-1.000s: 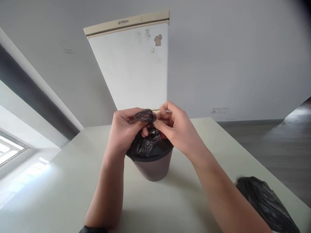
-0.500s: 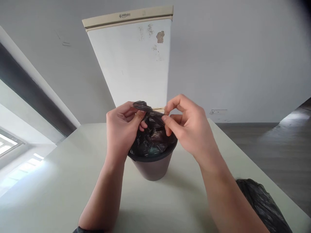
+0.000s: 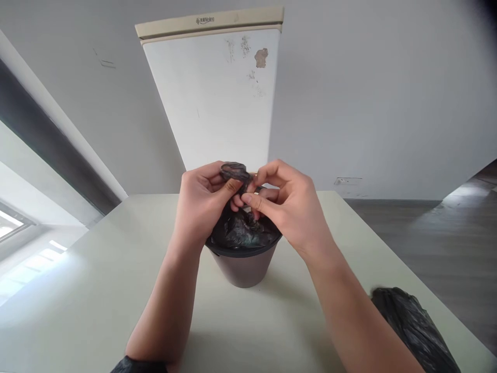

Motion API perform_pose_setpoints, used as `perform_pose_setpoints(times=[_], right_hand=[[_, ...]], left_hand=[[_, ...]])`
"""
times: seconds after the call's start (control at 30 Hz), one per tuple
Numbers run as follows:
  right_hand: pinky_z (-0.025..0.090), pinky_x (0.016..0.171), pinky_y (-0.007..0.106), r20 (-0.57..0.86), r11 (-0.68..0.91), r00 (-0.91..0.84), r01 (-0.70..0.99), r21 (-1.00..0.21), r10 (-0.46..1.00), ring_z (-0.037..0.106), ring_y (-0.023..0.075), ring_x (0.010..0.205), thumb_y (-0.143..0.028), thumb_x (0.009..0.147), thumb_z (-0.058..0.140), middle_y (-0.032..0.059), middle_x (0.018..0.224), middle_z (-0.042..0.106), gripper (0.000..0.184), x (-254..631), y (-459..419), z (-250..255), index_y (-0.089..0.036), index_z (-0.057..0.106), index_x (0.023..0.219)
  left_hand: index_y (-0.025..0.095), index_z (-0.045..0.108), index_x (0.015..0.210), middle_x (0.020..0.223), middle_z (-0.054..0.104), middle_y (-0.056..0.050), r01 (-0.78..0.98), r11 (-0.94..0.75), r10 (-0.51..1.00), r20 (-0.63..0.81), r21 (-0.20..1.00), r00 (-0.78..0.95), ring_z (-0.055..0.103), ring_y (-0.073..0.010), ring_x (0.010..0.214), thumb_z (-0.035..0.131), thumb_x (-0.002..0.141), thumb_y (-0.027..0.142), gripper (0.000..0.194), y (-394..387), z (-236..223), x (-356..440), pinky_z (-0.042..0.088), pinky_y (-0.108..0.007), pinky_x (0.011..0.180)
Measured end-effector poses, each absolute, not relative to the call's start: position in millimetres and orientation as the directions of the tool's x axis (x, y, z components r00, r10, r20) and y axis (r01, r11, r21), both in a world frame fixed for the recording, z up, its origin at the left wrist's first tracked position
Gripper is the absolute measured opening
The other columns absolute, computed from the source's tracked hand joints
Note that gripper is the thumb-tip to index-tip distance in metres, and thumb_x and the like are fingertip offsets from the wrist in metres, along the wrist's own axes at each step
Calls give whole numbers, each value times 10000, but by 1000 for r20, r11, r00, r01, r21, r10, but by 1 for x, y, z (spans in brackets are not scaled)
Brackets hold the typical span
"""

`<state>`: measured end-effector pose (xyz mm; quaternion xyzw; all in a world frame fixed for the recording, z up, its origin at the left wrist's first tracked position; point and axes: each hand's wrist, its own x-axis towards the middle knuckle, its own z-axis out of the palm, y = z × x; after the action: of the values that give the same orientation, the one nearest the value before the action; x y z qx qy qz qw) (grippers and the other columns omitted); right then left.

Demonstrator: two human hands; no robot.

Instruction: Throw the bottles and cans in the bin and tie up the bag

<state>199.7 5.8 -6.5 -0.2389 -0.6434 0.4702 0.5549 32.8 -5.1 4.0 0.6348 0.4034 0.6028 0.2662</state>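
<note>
A trash can (image 3: 244,267) with a dark rim and brownish-grey body stands upright on the pale table. Inside it lies a black plastic garbage bag (image 3: 244,234), whose gathered top rises between my hands. My left hand (image 3: 205,199) pinches a bunched loop of that bag between thumb and fingers, above the can's rim. Close beside it, my right hand (image 3: 285,199) is closed with thumb and fingers at the gathered neck of the same bag. The fingers partly hide the place where the plastic is twisted together.
Another crumpled black plastic bag (image 3: 413,329) lies at the table's right edge, near my right forearm. The pale table (image 3: 128,269) reaches back toward a white refrigerator (image 3: 217,98) against the grey wall. A wall socket (image 3: 348,181) sits low on the right.
My hands have come closer together, the right one moving left. The stretch of bag between them has drawn into a tighter bunch with a loop by the left fingers.
</note>
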Motion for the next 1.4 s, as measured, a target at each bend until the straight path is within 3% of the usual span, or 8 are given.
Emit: perform_pose_setpoints(times=[0.17,0.27,0.37,0.53,0.77,0.97,1.17,1.4], right_hand=[[480,524,285,523,503,-253,-145,-852,814,533,123,605,-216,835,784,-42,821,545,341,204,-7,0,-299,515,1027],[465,534,287,567,569,-265,-80,-819,780,462,112,599,-177,845,742,-40,817,514,294,207,-7,0,-287,502,972],[480,573,297,641,650,-223,-41,-759,734,462,116,641,-185,873,709,-22,869,513,239,208,-3,-3,-275,500,946],[534,680,348,767,783,-182,31,-622,616,533,167,773,-203,900,703,16,902,524,160,213,7,-6,-257,553,887],[537,727,382,799,848,-287,223,-482,529,579,214,833,-234,948,683,52,911,580,79,220,4,1,-250,703,874],[504,756,364,764,845,-368,306,-439,530,579,202,837,-265,980,688,50,951,607,114,214,7,-5,-227,678,873],[496,818,376,742,833,-379,241,-498,553,579,210,893,-258,1004,643,45,973,597,203,218,8,-1,-225,637,804],[440,745,375,586,644,-290,486,-590,756,523,186,782,-247,957,646,45,930,587,356,229,13,-3,-203,556,615]], left_hand=[[250,746,1052,755,728,15,392,-526,769,619,754,-159,673,-137,598,760,902,298,158,-11,3,38,590,-267,589],[252,760,925,809,749,14,508,-555,752,658,659,-33,722,-168,743,704,897,204,79,-15,4,41,608,-296,713],[239,754,820,843,757,-7,571,-598,733,671,563,106,729,-204,859,636,924,175,170,-18,5,39,592,-321,766],[218,704,825,855,712,-50,583,-655,712,650,480,265,666,-198,824,526,1046,265,288,-24,11,34,539,-329,742],[197,554,726,725,575,-40,396,-626,774,598,673,207,523,-165,683,516,1078,453,438,-17,13,31,455,-310,619],[188,588,723,754,620,-50,344,-604,795,579,719,184,563,-170,712,564,1054,463,431,-18,13,31,492,-315,648],[197,752,810,798,740,-51,415,-541,805,593,732,2,697,-205,791,623,1025,461,364,-18,14,27,581,-331,733],[235,831,894,781,779,-47,599,-389,771,603,700,-204,769,-257,798,742,911,313,120,8,0,-2,634,-416,788]])
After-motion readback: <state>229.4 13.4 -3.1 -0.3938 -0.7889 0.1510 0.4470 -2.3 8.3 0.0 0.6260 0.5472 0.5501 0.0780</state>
